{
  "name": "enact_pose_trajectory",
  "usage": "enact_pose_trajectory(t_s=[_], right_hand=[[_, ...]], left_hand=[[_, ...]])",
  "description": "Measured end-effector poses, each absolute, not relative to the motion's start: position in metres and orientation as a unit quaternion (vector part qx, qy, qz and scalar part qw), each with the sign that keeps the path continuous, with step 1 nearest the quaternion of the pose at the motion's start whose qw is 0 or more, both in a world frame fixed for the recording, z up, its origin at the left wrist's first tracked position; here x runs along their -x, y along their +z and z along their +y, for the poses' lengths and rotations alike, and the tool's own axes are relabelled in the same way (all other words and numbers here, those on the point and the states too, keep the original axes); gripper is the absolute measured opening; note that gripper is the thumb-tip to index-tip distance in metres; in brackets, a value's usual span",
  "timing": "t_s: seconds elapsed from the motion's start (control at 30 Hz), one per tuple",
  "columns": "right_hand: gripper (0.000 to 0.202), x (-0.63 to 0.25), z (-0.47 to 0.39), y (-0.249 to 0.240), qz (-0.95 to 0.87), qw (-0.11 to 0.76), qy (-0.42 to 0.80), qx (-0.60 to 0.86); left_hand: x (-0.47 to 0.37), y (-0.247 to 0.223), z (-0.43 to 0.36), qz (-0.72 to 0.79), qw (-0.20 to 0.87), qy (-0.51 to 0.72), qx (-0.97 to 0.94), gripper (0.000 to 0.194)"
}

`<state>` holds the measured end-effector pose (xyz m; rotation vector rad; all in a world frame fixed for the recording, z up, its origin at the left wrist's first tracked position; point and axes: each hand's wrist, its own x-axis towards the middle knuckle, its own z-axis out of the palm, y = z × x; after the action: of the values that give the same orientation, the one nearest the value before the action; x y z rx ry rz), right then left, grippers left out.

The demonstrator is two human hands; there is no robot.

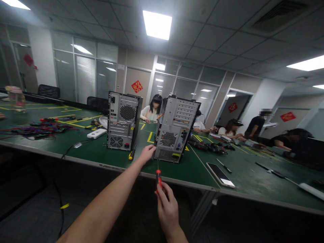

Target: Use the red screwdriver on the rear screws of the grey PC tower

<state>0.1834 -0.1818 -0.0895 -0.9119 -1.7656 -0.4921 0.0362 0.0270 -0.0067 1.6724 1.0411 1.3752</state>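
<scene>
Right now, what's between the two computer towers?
Head view: a yellow-handled screwdriver beside the left tower, yellow tape on the green tabletop, and the left hand at the lower left edge of the right tower. A co-worker shows beyond.

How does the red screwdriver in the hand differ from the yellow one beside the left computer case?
The red screwdriver is held in the right hand; the yellow screwdriver lies on the green table. The red screwdriver's handle is mostly red, the yellow screwdriver's yellow and black. Both have slim shafts.
</scene>
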Motion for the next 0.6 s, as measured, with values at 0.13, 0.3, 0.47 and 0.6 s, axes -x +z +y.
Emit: enact_pose_trajectory(t_s=[0.13, 0.3, 0.47, 0.6], right_hand=[[0.066, -0.1847, -0.1856, -0.0858, -0.766, 0.478, -0.234, 0.361], [0.051, -0.1812, -0.1849, -0.0891, -0.744, 0.500, -0.229, 0.379], [0.027, -0.1807, -0.1819, -0.0909, -0.711, 0.536, -0.179, 0.419], [0.048, -0.1833, -0.1830, -0.0864, -0.732, 0.515, -0.223, 0.386]], left_hand=[[-0.0369, -0.0089, 0.0300, 0.400, 0.364, 0.536, -0.648, 0.031], [-0.0371, -0.0089, 0.0300, 0.405, 0.361, 0.533, -0.650, 0.031], [-0.0370, -0.0079, 0.0292, 0.404, 0.360, 0.532, -0.651, 0.031], [-0.0373, -0.0084, 0.0298, 0.400, 0.362, 0.533, -0.652, 0.031]])
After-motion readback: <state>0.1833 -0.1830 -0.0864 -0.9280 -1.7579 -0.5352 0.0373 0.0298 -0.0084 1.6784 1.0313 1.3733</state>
